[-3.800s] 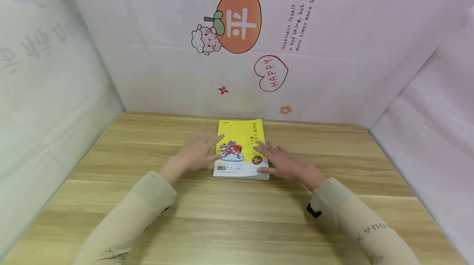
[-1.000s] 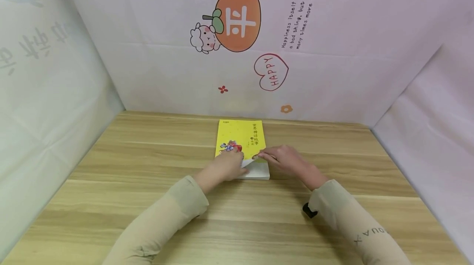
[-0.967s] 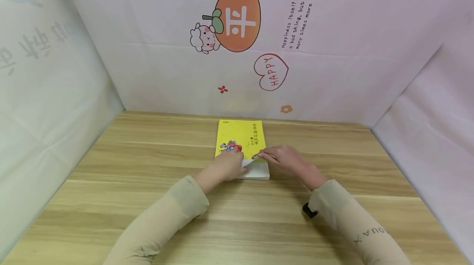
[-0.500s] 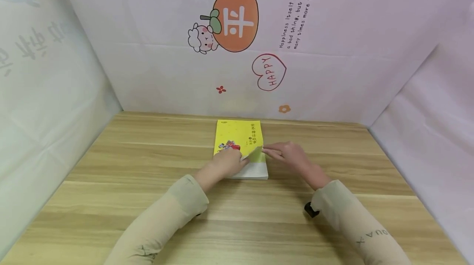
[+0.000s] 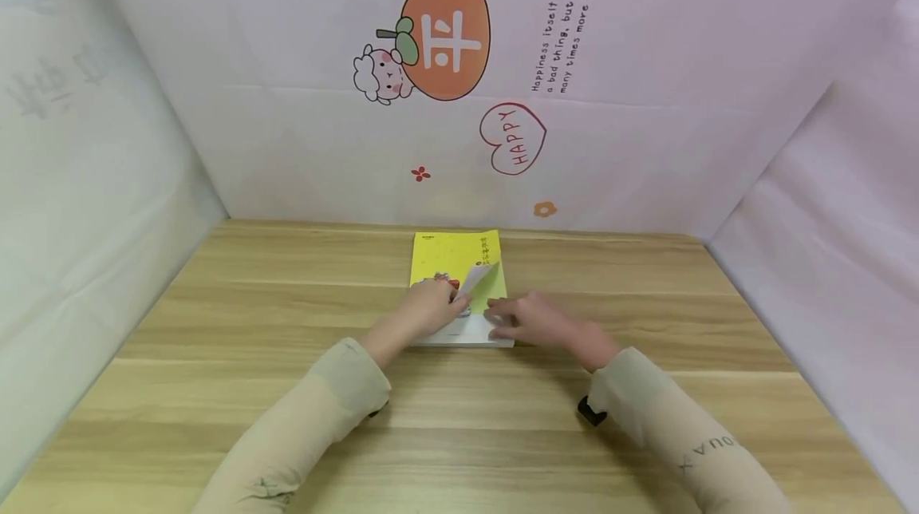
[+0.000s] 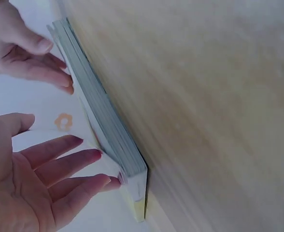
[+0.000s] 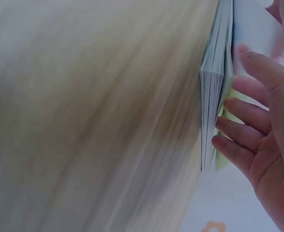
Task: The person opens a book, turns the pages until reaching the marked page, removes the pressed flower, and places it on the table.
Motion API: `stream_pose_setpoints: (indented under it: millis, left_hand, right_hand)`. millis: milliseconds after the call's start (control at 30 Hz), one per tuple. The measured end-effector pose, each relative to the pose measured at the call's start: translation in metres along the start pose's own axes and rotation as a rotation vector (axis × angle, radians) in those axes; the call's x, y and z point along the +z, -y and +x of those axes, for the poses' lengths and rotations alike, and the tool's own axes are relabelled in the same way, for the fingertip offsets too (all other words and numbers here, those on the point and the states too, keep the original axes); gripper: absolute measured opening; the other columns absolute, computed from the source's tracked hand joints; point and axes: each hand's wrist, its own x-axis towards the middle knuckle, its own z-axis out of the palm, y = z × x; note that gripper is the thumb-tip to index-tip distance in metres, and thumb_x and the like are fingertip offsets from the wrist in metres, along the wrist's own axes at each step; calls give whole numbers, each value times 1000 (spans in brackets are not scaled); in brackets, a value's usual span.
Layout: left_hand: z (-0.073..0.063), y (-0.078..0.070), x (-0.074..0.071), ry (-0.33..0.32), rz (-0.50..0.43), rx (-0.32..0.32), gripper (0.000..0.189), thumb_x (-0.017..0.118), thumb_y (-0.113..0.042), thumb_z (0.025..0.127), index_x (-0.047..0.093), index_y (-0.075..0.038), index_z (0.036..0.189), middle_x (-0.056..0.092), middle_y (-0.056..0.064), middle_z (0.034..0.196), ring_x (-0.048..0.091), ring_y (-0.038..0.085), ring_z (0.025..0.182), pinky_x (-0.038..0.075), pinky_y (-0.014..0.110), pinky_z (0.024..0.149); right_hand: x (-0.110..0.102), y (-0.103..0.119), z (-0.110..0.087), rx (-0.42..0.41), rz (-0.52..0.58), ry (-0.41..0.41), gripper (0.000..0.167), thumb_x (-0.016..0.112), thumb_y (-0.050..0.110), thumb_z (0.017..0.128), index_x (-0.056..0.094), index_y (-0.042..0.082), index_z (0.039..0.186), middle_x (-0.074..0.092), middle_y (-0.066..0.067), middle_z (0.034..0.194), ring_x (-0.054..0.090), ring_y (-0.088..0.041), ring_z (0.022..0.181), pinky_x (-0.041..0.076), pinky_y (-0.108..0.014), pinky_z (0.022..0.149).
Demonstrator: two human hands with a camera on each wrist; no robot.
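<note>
1. The yellow paperback (image 5: 448,249) is lying on the wooden table (image 5: 459,426), its cover (image 5: 475,278) half-lifted.
2. Left of it, the left hand (image 5: 427,308), fingers spread, is seemingly steadying it.
3. Right of it, the right hand (image 5: 534,318), fingers parted, is perhaps minding pages (image 7: 210,92).

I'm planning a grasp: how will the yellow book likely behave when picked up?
Its front cover is probably floppy, since it stands bent back. The thick page block suggests some weight. Lying flat, the book seems unlikely to tip.

One book (image 5: 448,247), one table (image 5: 459,426), two grips (image 5: 428,308), two sleeves (image 5: 305,422); printed: one heart (image 5: 513,139), one fruit (image 5: 447,35), one sheep (image 5: 384,77).
</note>
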Motion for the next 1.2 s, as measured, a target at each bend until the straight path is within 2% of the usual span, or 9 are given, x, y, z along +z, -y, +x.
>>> stream_pose_setpoints:
  millis: [100,233,300,400,500,667,900,1067,1200]
  left_hand:
    - [-1,5,-2,-38,-54,-9,45,60,-37,104,70,0,128,73,14,108,61,21,79,50,32,68]
    - [-3,10,-6,-134,-122,0,63,66,-35,101,48,1,151,67,20,129,65,26,100,56,40,88]
    - [-5,11,-8,-183,-158,7,78,70,-34,99,33,-1,159,57,21,144,62,31,118,52,45,101]
    - [-9,14,-12,-262,-167,42,101,78,-30,93,11,-9,166,24,16,167,37,35,147,36,50,115]
    - [-14,17,-18,-352,-120,104,118,85,-26,87,-1,-10,165,-5,11,171,8,35,156,20,51,121]
    - [-23,24,-31,-506,-25,194,119,88,-21,82,3,-2,164,-10,14,170,-2,38,155,16,60,120]
    - [-38,37,-38,-646,49,249,121,91,-22,78,8,-2,164,-11,18,170,-6,36,156,14,67,118]
    - [-48,45,-44,-655,163,265,111,91,-20,79,19,0,162,-4,18,170,-4,39,155,14,72,116]
    - [-51,48,-49,-577,303,250,93,83,-12,85,30,-5,161,3,19,170,-4,41,155,16,73,114]
  right_hand:
    - [2,2,1,9,-9,21,43,74,34,97,71,6,129,61,-17,139,73,-20,98,58,-36,88]
    - [2,2,0,25,10,27,45,75,32,96,70,4,130,58,-19,141,68,-31,115,56,-41,95]
    - [2,2,0,33,25,27,46,75,32,95,70,4,131,58,-18,142,60,-35,126,53,-44,99]
    - [1,2,-1,40,45,33,47,75,32,95,70,3,131,57,-19,143,61,-35,126,55,-43,97]
    - [1,1,-1,37,48,36,47,75,33,95,69,4,132,57,-19,143,64,-35,122,56,-39,92]
    - [0,-1,-1,31,58,31,46,74,32,96,69,3,132,56,-21,144,69,-33,110,54,-33,82]
    - [1,-2,0,48,56,38,46,73,34,97,69,5,132,57,-18,144,56,-37,131,51,-48,102]
    - [1,-2,0,60,69,48,46,73,34,97,69,6,134,56,-17,146,55,-36,133,48,-49,106]
    - [2,-2,1,59,67,49,46,73,34,97,69,6,134,56,-17,146,55,-36,133,50,-48,104]
